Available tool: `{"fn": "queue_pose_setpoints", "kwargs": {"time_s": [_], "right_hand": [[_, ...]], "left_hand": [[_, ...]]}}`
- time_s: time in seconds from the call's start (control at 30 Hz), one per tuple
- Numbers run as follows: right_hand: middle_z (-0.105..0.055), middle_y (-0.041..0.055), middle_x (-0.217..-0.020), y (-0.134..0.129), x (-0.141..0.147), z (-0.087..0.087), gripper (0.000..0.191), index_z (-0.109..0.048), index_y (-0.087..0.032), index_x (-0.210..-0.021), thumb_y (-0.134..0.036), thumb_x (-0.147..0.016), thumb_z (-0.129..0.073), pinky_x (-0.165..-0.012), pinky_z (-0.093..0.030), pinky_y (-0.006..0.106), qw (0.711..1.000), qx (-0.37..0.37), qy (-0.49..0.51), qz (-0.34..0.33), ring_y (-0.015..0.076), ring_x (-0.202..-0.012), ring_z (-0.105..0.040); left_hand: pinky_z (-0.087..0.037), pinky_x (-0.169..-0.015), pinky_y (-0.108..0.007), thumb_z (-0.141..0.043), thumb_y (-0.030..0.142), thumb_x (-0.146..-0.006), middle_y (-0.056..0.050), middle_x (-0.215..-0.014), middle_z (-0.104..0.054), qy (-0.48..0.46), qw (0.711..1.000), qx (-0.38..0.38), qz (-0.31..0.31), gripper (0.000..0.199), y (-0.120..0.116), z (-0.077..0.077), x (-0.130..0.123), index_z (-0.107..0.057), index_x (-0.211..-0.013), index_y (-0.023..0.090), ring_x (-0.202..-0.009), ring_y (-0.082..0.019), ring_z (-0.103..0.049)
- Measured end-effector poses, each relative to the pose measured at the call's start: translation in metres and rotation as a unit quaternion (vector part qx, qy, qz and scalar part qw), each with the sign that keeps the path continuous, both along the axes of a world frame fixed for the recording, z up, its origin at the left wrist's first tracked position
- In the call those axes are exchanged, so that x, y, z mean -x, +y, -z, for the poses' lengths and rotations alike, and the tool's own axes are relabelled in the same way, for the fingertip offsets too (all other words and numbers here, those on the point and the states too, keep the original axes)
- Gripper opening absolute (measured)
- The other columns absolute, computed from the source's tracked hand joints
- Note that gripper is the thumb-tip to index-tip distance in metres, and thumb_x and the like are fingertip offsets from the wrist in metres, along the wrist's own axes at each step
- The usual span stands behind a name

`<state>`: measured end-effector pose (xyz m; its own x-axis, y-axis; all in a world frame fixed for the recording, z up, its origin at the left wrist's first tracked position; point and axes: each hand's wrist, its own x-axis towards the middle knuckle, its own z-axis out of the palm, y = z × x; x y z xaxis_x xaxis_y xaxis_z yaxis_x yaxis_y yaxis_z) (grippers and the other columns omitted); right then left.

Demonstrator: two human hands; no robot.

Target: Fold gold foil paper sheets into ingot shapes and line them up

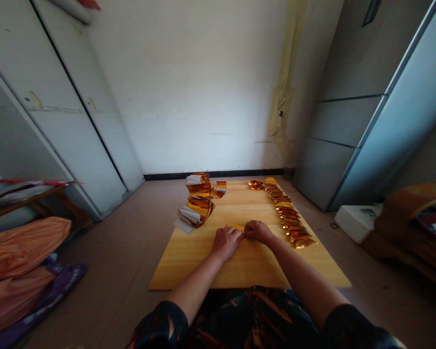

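Observation:
On the wooden board my two hands meet over a sheet of gold foil paper. My left hand lies on its left part, fingers bent and pressed down on it. Its right end is pinched by my right hand, whose fingers are closed; part of the sheet is hidden beneath both hands. To the right runs a row of folded gold foil pieces, overlapping one another. At the board's left back lie stacks of gold foil paper with pale undersides, some curling up.
A grey refrigerator stands at the right, near a white foam box and a wooden seat. White cabinets rise at the left, with orange cloth in front of them. A pale wall closes the back.

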<state>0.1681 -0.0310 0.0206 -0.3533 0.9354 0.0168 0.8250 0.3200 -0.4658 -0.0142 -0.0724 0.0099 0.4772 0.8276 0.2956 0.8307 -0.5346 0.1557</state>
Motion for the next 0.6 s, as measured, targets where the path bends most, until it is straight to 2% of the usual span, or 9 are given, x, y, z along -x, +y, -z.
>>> {"fn": "queue_pose_setpoints", "kwargs": {"time_s": [0.17, 0.3, 0.47, 0.6], "right_hand": [[-0.067, -0.0012, -0.075, 0.003, 0.002, 0.002, 0.008, -0.069, -0.021, -0.074, -0.023, -0.07, -0.062, -0.057, -0.036, 0.019, 1.0, 0.018, 0.005, 0.018, 0.0114, -0.066, -0.057], [-0.066, -0.0021, -0.072, 0.006, 0.001, 0.007, 0.007, -0.068, -0.02, -0.072, -0.018, -0.067, -0.063, -0.057, -0.037, 0.018, 0.999, 0.012, 0.035, 0.027, 0.011, -0.065, -0.056], [-0.068, -0.0011, -0.076, 0.013, -0.006, 0.015, 0.018, -0.067, -0.018, -0.076, -0.008, -0.062, -0.06, -0.06, -0.042, 0.018, 0.993, 0.04, 0.107, 0.032, 0.0116, -0.069, -0.059], [-0.07, -0.0002, -0.078, 0.014, -0.009, 0.014, 0.022, -0.067, -0.018, -0.076, -0.006, -0.062, -0.057, -0.063, -0.044, 0.019, 0.991, 0.055, 0.119, 0.038, 0.0122, -0.071, -0.061]], "left_hand": [[-0.035, -0.083, -0.035, -0.042, 0.025, -0.091, -0.003, -0.096, -0.062, 0.024, 1.0, 0.005, 0.009, 0.027, -0.002, -0.001, 0.002, -0.063, -0.107, 0.033, -0.096, -0.019, -0.052], [-0.033, -0.084, -0.036, -0.044, 0.025, -0.091, -0.003, -0.097, -0.061, 0.022, 1.0, 0.006, 0.006, 0.025, -0.002, 0.0, 0.002, -0.065, -0.103, 0.033, -0.098, -0.02, -0.051], [-0.032, -0.086, -0.037, -0.045, 0.027, -0.091, -0.003, -0.098, -0.062, 0.023, 1.0, 0.018, 0.01, 0.024, -0.002, -0.001, 0.003, -0.066, -0.101, 0.033, -0.102, -0.02, -0.05], [-0.031, -0.087, -0.038, -0.046, 0.027, -0.09, -0.004, -0.098, -0.061, 0.022, 1.0, 0.015, 0.007, 0.024, -0.003, 0.0, 0.004, -0.066, -0.1, 0.033, -0.101, -0.02, -0.05]]}}
